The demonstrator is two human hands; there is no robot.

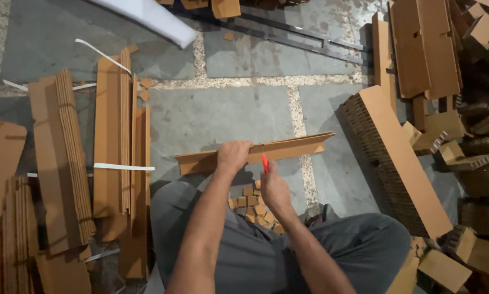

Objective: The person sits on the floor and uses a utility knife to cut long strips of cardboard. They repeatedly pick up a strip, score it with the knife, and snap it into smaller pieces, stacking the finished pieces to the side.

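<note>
My left hand [232, 155] grips a long brown cardboard angle strip [293, 147] near its middle and holds it level above my knees. Just to the right and below, my right hand [274, 188] is closed around a red pen-like tool [265, 163] whose tip points up at the strip's lower edge. Under both hands, between my grey-trousered legs, lies a heap of small square cardboard offcuts [253, 209] on the concrete floor.
Bundled cardboard strips [116, 141] tied with white straps lie at the left, beside flat ribbed sheets [59, 163]. A thick honeycomb cardboard block [397, 158] slants at the right, with a jumble of cut cardboard pieces [462, 141] behind it. Dark metal rails [304, 35] cross the far floor.
</note>
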